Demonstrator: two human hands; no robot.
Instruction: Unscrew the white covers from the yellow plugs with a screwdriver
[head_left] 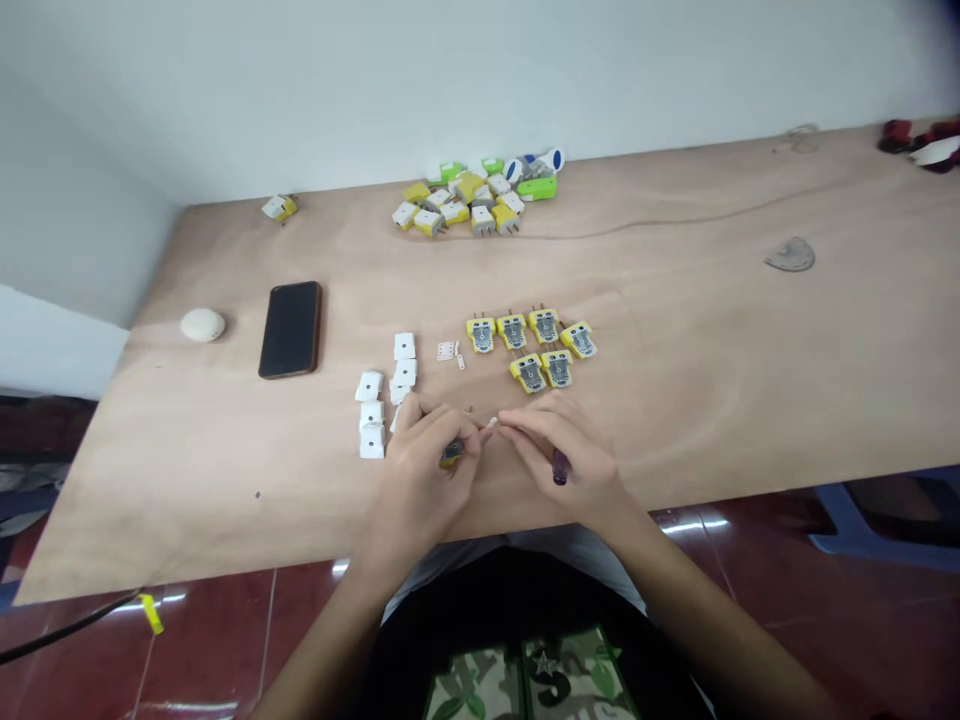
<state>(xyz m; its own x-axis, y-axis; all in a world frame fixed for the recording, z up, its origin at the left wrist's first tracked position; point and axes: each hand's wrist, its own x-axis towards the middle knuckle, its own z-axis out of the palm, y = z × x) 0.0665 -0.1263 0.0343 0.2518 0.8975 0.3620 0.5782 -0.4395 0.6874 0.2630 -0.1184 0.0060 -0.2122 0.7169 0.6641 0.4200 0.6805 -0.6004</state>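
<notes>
My left hand (427, 455) is closed around a yellow plug body (451, 453), mostly hidden by the fingers. My right hand (581, 462) keeps a dark purple handle (560, 467), apparently a screwdriver's, in the palm. Its fingertips pinch a small white plastic piece (493, 423), which the left fingertips also meet. Just beyond lie a tiny screw (469, 408) and several small white strips (446, 351). Opened yellow plug halves (512, 331) with grey insides rest past my right hand. White plug covers (372, 441) stand in two columns by my left hand.
A pile of assembled plugs (454, 212), yellow, white and green, lies near the wall. To the left are a phone (290, 330), a white egg-shaped object (202, 324) and a lone plug (280, 208). A grey flat piece (792, 255) sits on the right of the wooden table (697, 350).
</notes>
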